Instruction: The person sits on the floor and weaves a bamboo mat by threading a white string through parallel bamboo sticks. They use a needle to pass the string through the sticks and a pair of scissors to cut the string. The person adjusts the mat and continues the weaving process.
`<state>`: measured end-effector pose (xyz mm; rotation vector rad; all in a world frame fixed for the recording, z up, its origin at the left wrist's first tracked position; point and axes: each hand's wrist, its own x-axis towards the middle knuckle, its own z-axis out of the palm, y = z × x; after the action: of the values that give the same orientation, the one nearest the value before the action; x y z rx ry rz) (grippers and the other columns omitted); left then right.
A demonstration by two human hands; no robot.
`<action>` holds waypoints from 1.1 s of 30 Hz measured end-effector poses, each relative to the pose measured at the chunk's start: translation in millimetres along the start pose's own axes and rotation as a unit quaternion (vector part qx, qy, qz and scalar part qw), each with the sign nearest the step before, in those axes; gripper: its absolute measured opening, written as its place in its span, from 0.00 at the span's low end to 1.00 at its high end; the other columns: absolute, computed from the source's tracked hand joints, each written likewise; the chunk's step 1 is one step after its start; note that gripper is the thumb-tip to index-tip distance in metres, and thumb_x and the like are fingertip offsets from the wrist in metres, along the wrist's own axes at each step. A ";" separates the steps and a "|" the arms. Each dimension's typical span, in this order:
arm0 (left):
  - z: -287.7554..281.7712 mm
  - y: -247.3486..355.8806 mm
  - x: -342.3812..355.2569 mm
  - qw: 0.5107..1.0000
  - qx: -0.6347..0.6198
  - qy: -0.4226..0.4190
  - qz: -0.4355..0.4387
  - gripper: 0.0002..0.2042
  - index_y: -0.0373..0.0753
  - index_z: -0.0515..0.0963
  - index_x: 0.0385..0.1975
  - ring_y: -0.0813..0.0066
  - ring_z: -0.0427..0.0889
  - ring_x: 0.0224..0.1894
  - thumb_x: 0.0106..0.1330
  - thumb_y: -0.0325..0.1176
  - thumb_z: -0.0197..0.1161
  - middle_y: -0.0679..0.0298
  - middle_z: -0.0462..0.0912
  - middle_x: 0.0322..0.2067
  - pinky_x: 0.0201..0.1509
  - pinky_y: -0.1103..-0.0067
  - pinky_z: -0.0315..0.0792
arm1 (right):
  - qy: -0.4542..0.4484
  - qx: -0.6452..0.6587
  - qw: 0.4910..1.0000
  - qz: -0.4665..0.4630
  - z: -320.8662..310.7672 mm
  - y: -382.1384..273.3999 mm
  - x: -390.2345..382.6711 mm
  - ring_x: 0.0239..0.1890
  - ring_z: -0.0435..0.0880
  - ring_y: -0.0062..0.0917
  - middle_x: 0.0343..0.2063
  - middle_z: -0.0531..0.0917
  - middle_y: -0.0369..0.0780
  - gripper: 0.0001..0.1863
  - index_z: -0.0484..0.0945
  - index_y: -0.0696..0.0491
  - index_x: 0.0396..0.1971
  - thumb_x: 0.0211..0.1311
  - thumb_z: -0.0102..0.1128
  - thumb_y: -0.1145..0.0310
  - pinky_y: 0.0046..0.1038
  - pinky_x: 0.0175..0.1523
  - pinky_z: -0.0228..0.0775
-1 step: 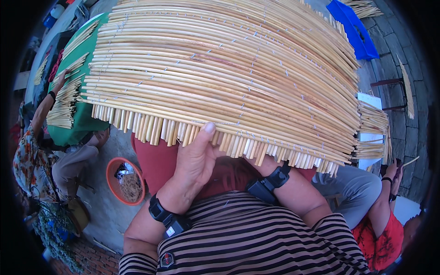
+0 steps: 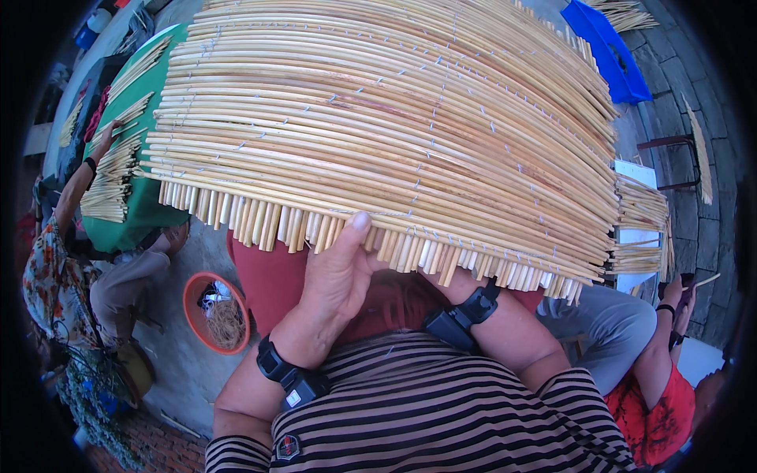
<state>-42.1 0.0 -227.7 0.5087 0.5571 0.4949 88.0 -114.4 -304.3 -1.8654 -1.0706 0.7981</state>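
A large mat of straw-coloured reed stalks [image 2: 371,118], stitched across with thin pale thread, spreads in front of me. Short ends of stalks laid crosswise poke out from under its near edge. My left hand [image 2: 339,272] grips this edge near the middle, thumb flat on top and fingers bent underneath, out of sight. Beneath the mat, to the right, goes my right hand [image 2: 451,288]; only the part by the wrist shows, and its fingers are hidden.
An orange-red basin [image 2: 191,309] with tangled fibre stands on the floor at left. A co-worker's hand [image 2: 102,140] reaches to stalks on a green cloth [image 2: 126,221]. At right, another person's hand [image 2: 684,303] holds a stalk. A blue crate [image 2: 607,51] lies far right.
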 end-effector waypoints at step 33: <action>-3.7 4.8 -10.9 0.984 0.097 -0.070 -0.134 0.15 0.32 0.73 0.50 0.73 0.83 0.31 0.66 0.30 0.62 0.57 0.82 0.37 0.34 0.80 0.77 | 0.001 0.056 0.998 0.003 -4.7 -8.8 -15.4 0.25 0.65 0.18 0.26 0.71 0.34 0.12 0.74 0.53 0.41 0.71 0.52 0.59 0.20 0.30 0.56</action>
<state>-53.8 -1.3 -223.6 0.6387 0.5306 0.1475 81.9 -127.1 -292.5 -1.7749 -0.9990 0.8418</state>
